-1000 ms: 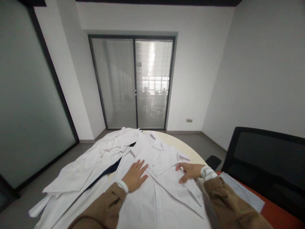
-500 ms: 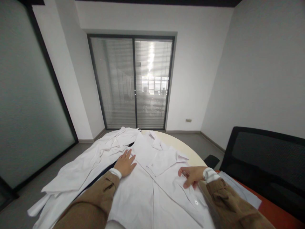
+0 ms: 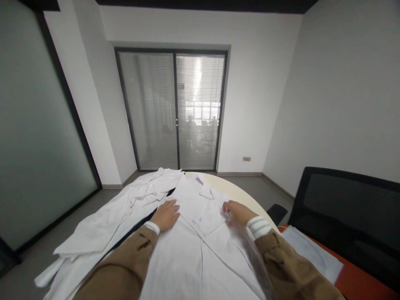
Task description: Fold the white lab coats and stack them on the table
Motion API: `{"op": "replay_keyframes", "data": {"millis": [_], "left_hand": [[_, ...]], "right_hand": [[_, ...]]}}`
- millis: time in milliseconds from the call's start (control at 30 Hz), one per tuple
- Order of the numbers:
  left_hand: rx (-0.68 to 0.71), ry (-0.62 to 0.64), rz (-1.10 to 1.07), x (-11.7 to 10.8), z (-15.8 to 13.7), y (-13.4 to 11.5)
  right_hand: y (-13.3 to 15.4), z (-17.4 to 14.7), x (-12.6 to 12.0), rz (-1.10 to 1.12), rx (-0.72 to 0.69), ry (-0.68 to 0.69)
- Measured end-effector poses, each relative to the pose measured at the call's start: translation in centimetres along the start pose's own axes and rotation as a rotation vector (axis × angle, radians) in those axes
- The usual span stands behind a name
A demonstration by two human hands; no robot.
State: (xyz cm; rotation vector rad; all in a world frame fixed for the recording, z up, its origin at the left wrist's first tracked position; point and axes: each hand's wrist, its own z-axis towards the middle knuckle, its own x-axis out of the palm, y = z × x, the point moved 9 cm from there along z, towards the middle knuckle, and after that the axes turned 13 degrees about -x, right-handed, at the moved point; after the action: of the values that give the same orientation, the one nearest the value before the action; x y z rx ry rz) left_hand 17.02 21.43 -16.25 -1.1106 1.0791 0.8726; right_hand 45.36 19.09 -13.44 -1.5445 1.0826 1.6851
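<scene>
A white shirt (image 3: 181, 250) lies spread over the round table, its collar (image 3: 204, 187) toward the far edge and one button visible on its front. My left hand (image 3: 168, 215) rests flat on the left part of the shirt, fingers together and stretched out. On the other side, my right hand (image 3: 240, 213) is closed in a pinch on white cloth of the same shirt, above its right part near the collar. Blurred cloth trails from that hand down toward the lower right. The right fingertips are partly hidden.
More white garments (image 3: 103, 225) are heaped on the left, with a dark strip between them and the shirt. The pale tabletop (image 3: 242, 193) shows at the far right. Beyond it stand a black mesh chair (image 3: 340, 208) and papers (image 3: 312, 250) on an orange surface.
My right hand has moved left and inward across the shirt, carrying the cloth from its right edge. The left hand has stayed in place, its fingers now closer together.
</scene>
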Motion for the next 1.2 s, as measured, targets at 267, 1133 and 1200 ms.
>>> {"op": "replay_keyframes", "data": {"millis": [267, 1133, 1200], "left_hand": [[0.017, -0.126, -0.047, 2.7, -1.4, -1.9], [-0.092, 0.301, -1.114, 2.9, -1.7, -0.7], [-0.12, 0.251, -1.083, 2.7, -1.5, 0.0]], "right_hand": [[2.5, 2.3, 0.2, 0.03, -0.051, -0.16], [5.8, 3.4, -1.6, 0.223, -0.11, -0.381], [1.0, 3.3, -1.5, 0.204, 0.061, -0.416]]}}
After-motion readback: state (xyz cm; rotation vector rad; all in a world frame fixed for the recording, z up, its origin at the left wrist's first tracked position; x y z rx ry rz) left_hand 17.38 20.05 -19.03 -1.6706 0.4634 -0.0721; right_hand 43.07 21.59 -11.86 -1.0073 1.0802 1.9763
